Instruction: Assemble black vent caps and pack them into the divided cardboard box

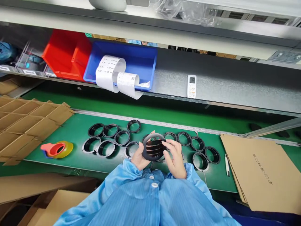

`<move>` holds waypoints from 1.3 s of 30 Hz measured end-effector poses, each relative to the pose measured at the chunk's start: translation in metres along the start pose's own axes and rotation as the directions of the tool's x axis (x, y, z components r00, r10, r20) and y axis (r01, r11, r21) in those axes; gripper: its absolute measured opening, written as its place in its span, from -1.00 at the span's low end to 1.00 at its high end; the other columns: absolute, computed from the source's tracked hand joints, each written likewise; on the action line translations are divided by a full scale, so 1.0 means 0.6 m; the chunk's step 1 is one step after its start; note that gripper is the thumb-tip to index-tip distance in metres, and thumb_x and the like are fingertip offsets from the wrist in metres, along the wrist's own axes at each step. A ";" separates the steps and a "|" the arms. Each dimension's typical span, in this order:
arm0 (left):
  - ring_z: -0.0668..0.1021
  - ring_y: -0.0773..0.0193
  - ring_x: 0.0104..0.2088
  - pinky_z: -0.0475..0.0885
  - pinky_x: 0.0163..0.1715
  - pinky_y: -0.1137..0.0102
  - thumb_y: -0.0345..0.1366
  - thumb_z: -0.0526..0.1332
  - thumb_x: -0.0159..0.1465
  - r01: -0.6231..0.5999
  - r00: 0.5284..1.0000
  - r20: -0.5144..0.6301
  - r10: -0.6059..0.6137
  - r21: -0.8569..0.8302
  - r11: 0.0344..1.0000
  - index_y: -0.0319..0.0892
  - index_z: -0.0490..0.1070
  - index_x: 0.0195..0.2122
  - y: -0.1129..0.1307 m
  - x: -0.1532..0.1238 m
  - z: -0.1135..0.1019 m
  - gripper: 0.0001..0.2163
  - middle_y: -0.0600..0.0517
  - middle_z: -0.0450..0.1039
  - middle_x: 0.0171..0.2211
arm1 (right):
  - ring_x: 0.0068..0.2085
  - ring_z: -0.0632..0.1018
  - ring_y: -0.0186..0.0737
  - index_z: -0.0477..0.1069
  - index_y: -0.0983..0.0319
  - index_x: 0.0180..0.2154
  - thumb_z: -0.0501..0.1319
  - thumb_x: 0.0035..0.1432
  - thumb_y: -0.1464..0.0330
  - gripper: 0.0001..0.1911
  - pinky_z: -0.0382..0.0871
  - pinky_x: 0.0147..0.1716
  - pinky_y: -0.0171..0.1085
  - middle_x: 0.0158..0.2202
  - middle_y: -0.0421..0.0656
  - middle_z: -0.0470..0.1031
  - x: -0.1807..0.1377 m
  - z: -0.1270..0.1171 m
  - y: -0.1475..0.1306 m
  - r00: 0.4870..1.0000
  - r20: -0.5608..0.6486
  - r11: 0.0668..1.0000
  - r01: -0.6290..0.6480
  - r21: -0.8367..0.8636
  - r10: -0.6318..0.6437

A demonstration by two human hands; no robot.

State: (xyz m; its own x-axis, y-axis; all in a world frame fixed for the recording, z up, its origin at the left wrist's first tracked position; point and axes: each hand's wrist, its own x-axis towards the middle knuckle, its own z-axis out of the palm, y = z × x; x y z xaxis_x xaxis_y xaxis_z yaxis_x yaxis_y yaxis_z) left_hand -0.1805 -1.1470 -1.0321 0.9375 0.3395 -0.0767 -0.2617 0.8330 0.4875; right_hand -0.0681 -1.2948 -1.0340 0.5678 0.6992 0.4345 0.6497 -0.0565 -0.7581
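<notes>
Louvered vent between left hand, right hand

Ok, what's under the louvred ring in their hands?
Black rings lie on the green mat, partly showing past the left hand and right hand. The black louvred ring covers whatever lies directly beneath it.

Workbench layout. Centre: a louvred ring is held between the left hand and right hand, above the surface. Open rings lie on the surface in a loose row to both sides of the hands. Left of the rings: a tape roll, then a cardboard divider. Right of the rings: a marker, then a flat carton sheet. Behind, on a shelf: two adjoining bins, with receipt strips hanging over the front of the right bin, and a remote control further right.
</notes>
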 end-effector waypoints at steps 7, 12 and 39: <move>0.27 -0.13 0.32 0.18 0.33 0.12 -0.02 0.52 0.00 -0.005 0.999 0.047 0.000 0.116 0.993 -0.10 0.19 0.35 0.027 -0.039 0.014 -0.09 -0.14 0.32 0.27 | 0.20 0.39 -0.13 0.36 0.00 0.17 0.11 0.36 0.35 -0.62 0.36 0.17 -0.08 0.17 -0.08 0.31 -0.012 0.027 -0.019 1.000 -0.015 0.995 0.005 0.099 -0.004; 0.28 -0.14 0.32 0.10 0.34 -0.05 0.19 0.27 0.20 0.073 0.996 0.045 -0.072 -0.023 0.997 -0.06 0.21 0.33 0.027 -0.033 0.011 -0.25 -0.16 0.33 0.26 | 0.23 0.36 -0.09 0.31 0.00 0.23 0.08 0.38 0.31 -0.58 0.34 0.19 -0.05 0.23 -0.05 0.24 -0.013 0.033 -0.030 1.000 -0.019 0.996 -0.023 0.090 0.024; 0.54 -0.18 0.06 0.33 0.13 -0.12 0.20 0.05 0.33 0.216 0.970 -0.061 -0.235 -0.227 0.950 -0.24 0.48 0.06 0.014 -0.044 0.032 -0.40 -0.28 0.52 0.03 | 0.28 0.20 -0.08 0.26 -0.03 0.29 -0.02 0.42 0.16 -0.54 0.20 0.26 0.00 0.27 -0.10 0.18 -0.020 0.019 -0.023 0.989 0.121 0.993 -0.092 0.077 0.082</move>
State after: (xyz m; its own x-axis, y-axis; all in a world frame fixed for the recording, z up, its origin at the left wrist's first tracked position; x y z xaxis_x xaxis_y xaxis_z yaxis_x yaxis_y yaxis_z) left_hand -0.2031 -1.1571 -1.0094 0.9570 0.1601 -0.2419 -0.0981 0.9635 0.2492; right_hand -0.0897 -1.2942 -1.0345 0.5543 0.7729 0.3087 0.5536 -0.0655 -0.8302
